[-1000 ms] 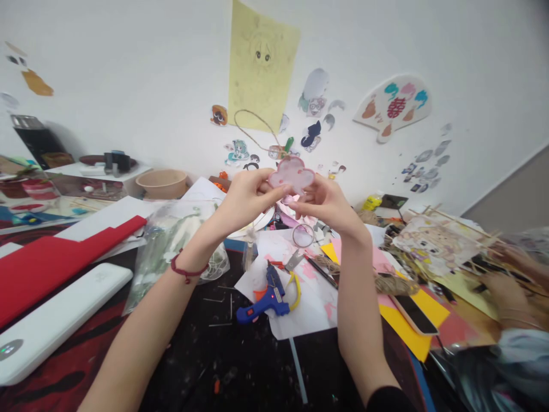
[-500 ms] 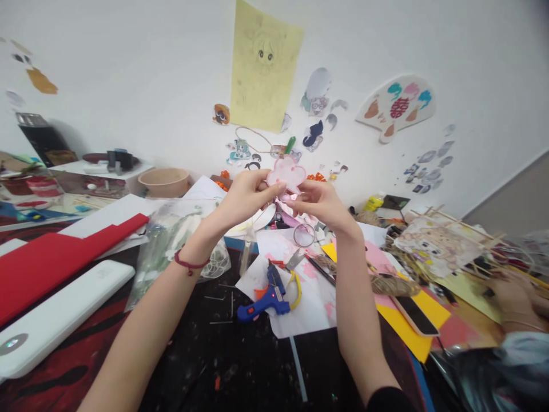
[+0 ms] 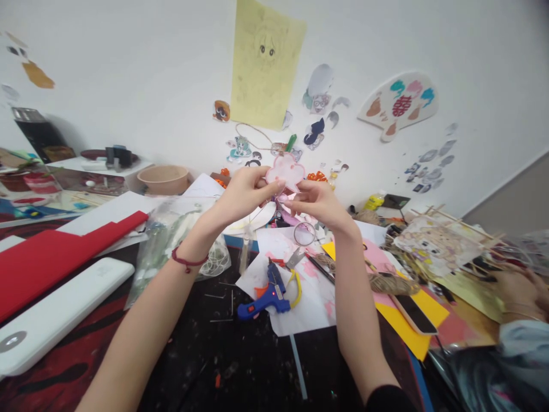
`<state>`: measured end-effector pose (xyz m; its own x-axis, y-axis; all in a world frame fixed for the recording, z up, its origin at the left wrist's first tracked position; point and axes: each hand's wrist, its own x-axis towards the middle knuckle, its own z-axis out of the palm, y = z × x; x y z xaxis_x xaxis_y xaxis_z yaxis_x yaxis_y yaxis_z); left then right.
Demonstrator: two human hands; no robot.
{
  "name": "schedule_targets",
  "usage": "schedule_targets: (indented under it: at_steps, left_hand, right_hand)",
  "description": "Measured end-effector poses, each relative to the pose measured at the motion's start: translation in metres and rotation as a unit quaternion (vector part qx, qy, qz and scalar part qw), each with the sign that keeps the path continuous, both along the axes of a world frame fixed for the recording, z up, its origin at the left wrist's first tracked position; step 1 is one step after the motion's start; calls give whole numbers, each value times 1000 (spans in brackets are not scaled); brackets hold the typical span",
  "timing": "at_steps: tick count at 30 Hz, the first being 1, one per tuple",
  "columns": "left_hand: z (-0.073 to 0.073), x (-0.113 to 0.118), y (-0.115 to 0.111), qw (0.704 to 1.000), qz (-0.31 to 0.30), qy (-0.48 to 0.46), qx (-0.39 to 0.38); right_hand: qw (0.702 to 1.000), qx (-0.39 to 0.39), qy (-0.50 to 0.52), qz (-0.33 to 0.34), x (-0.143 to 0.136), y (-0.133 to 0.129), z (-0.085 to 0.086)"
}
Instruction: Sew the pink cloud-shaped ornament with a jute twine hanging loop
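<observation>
Held up before me is a pink, cloud-shaped paper cutout (image 3: 285, 170) with a darker pink rim and a pale middle. My left hand (image 3: 246, 191) pinches its left lower edge, thumb in front and fingers behind. The fingers of my right hand (image 3: 319, 203) close on its lower right, where a small shiny pink piece (image 3: 283, 198) shows between the hands. What exactly the right fingertips grip is partly hidden. Below the hands a roll of clear tape (image 3: 304, 233) stands on white paper. Nearer to me lies a blue hot glue gun (image 3: 268, 297) with a lit red light.
Scissors (image 3: 295, 258), twine (image 3: 392, 284) and a phone (image 3: 414, 315) lie to the right, near another person's hand (image 3: 517, 292). On the left are red card (image 3: 64, 257), a long white device (image 3: 64, 315) and a plastic bag (image 3: 171, 240). A drawing (image 3: 268, 68) hangs on the wall.
The cutout and both hands stay almost in place, with only a slight shift. My left forearm has moved a little to the left.
</observation>
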<state>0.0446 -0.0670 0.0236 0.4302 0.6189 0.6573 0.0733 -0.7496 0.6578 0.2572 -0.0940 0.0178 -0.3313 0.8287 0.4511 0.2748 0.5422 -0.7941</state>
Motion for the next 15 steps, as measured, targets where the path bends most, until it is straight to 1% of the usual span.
schedule_targets:
  at_steps: [3,6,15]
  left_hand:
    - [1,-1,-1,1000,-4,3,2]
    - [2,-2,-2,1000,7,10,10]
    - [3,-5,0,1000,10,14,-6]
  right_hand:
    - [1000,-10,7,0,-1,1,-2]
    - [1000,-11,10,-1,-2,3,-3]
    - [1000,7,-9,6,-5,0,-1]
